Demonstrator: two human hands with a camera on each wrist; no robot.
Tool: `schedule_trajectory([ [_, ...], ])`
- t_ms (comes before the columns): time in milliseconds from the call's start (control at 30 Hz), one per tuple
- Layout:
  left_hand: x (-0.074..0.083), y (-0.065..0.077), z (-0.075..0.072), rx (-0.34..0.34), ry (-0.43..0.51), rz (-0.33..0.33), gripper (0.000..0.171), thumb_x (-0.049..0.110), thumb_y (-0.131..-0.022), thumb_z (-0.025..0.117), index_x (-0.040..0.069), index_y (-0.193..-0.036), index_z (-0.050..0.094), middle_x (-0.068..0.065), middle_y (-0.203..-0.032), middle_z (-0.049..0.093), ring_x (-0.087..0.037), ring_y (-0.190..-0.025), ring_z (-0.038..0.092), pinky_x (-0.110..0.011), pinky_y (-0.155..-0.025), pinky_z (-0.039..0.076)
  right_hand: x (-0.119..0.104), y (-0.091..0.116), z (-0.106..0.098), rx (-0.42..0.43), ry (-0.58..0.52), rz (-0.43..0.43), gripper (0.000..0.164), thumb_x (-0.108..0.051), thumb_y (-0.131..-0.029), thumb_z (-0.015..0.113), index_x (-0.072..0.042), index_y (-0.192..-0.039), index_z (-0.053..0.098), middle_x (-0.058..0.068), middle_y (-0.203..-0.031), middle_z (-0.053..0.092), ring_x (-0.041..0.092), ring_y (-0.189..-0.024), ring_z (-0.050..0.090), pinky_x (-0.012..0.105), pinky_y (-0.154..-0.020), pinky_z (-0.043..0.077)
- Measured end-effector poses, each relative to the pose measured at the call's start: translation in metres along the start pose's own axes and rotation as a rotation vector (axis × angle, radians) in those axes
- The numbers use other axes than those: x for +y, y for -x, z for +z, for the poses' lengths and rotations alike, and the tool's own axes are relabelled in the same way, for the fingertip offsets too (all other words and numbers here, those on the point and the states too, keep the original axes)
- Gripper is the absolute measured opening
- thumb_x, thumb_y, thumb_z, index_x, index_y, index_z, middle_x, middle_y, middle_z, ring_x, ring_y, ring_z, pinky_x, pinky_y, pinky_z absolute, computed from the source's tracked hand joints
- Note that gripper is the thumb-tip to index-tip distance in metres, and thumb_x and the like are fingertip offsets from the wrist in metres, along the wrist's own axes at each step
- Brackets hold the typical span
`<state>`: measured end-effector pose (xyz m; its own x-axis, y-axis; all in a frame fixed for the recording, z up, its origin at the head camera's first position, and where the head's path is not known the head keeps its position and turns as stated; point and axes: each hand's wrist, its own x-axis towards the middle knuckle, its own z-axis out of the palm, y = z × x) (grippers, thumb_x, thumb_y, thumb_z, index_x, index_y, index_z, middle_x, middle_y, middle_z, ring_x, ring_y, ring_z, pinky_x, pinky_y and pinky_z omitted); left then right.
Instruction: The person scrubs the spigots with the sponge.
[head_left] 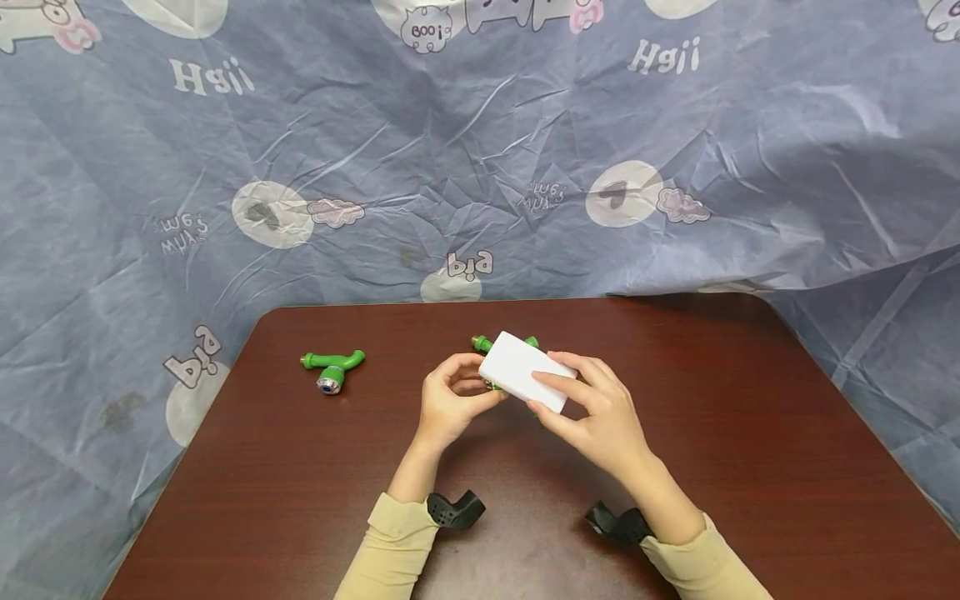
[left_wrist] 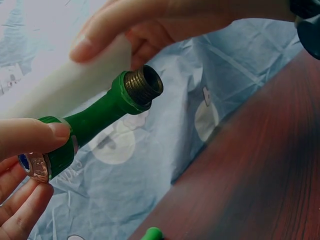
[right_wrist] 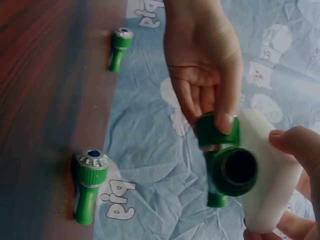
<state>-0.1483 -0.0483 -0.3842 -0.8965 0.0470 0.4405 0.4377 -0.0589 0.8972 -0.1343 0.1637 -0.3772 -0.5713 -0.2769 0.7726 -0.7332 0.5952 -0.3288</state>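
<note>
My left hand [head_left: 448, 404] grips a green faucet [left_wrist: 100, 117] by its round knob, thumb on one side and fingers on the other. Its brass threaded end sticks out free in the left wrist view. In the head view most of this faucet is hidden. My right hand [head_left: 603, 408] holds a white sponge [head_left: 521, 371], a rectangular block, between thumb and fingers. The sponge [right_wrist: 270, 185] lies close along the faucet; whether they touch I cannot tell. Both hands are raised above the table.
A second green faucet [head_left: 333, 363] lies on the dark red table [head_left: 712, 433] at the left. Another green faucet [head_left: 480, 342] lies behind the hands, partly covered by the sponge. A blue-grey printed cloth [head_left: 420, 150] hangs behind the table.
</note>
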Motion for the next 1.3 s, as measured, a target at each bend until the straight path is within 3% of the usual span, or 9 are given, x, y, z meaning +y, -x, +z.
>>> schedule_trajectory([
  [100,0.001,0.000,0.000,0.004,0.000,0.009,0.042,-0.016,-0.061,0.079,-0.013,-0.100,0.062,-0.025,-0.091,0.064,-0.017,-0.079,0.064,-0.040,-0.073,0.056,0.004,0.001,0.000,0.016,0.050,0.030,0.029,-0.025,-0.073,0.078,-0.014,-0.101,0.074,0.012,-0.112,0.063,0.028,-0.097,0.057,0.043,-0.073,0.048],
  [300,0.001,-0.001,-0.003,0.021,-0.012,-0.001,0.043,-0.015,-0.061,0.079,-0.015,-0.100,0.060,-0.027,-0.090,0.064,-0.026,-0.079,0.064,-0.040,-0.073,0.056,0.015,-0.002,-0.008,0.144,0.127,0.135,0.031,-0.021,-0.069,0.078,-0.012,-0.098,0.074,0.011,-0.110,0.064,0.031,-0.093,0.057,0.044,-0.072,0.044],
  [400,0.001,-0.001,-0.005,0.037,-0.016,-0.005,0.043,-0.015,-0.062,0.079,-0.015,-0.100,0.060,-0.027,-0.090,0.064,-0.026,-0.079,0.064,-0.040,-0.073,0.056,0.013,-0.003,-0.011,0.109,0.056,0.071,0.029,-0.027,-0.074,0.076,-0.015,-0.100,0.074,0.008,-0.113,0.064,0.027,-0.096,0.057,0.039,-0.073,0.044],
  [533,0.001,-0.003,-0.008,0.055,-0.024,0.011,0.041,-0.015,-0.063,0.078,-0.016,-0.100,0.060,-0.028,-0.090,0.064,-0.023,-0.080,0.064,-0.039,-0.073,0.056,0.011,-0.003,-0.010,-0.008,-0.005,-0.035,0.027,-0.032,-0.079,0.071,-0.017,-0.101,0.074,0.007,-0.114,0.063,0.024,-0.098,0.057,0.036,-0.072,0.046],
  [600,0.001,-0.003,-0.009,0.065,-0.024,0.021,0.042,-0.015,-0.063,0.078,-0.017,-0.100,0.059,-0.028,-0.090,0.063,-0.022,-0.079,0.064,-0.038,-0.073,0.056,0.013,-0.003,-0.010,-0.012,0.024,-0.025,0.026,-0.028,-0.077,0.072,-0.016,-0.100,0.074,0.008,-0.113,0.063,0.025,-0.097,0.057,0.038,-0.072,0.046],
  [767,0.002,-0.004,-0.013,0.097,-0.017,0.020,0.042,-0.016,-0.062,0.078,-0.017,-0.100,0.059,-0.030,-0.088,0.063,-0.020,-0.077,0.064,-0.037,-0.071,0.056,0.018,-0.003,-0.014,0.084,0.104,0.088,0.027,-0.020,-0.069,0.077,-0.014,-0.096,0.075,0.009,-0.110,0.064,0.029,-0.094,0.057,0.044,-0.071,0.046],
  [1000,0.003,-0.006,-0.017,0.137,-0.002,0.003,0.044,-0.016,-0.063,0.077,-0.017,-0.102,0.058,-0.030,-0.090,0.063,-0.019,-0.075,0.064,-0.044,-0.073,0.055,0.019,-0.005,-0.015,-0.004,0.004,-0.016,0.026,-0.025,-0.074,0.073,-0.016,-0.098,0.075,0.009,-0.112,0.064,0.024,-0.097,0.057,0.037,-0.075,0.045],
  [1167,0.003,-0.006,-0.019,0.156,0.012,-0.002,0.045,-0.017,-0.063,0.077,-0.019,-0.103,0.057,-0.030,-0.092,0.062,-0.017,-0.075,0.064,-0.031,-0.071,0.056,0.025,-0.002,-0.016,0.090,0.127,0.105,0.027,-0.019,-0.069,0.075,-0.014,-0.095,0.075,0.010,-0.108,0.065,0.030,-0.093,0.058,0.044,-0.071,0.045],
  [1300,0.004,-0.006,-0.019,0.164,0.030,-0.006,0.045,-0.018,-0.063,0.077,-0.019,-0.103,0.056,-0.030,-0.093,0.062,-0.016,-0.075,0.064,-0.030,-0.071,0.056,0.025,-0.001,-0.016,0.093,0.114,0.158,0.027,-0.017,-0.068,0.077,-0.013,-0.095,0.075,0.009,-0.107,0.066,0.030,-0.093,0.058,0.044,-0.071,0.045],
])
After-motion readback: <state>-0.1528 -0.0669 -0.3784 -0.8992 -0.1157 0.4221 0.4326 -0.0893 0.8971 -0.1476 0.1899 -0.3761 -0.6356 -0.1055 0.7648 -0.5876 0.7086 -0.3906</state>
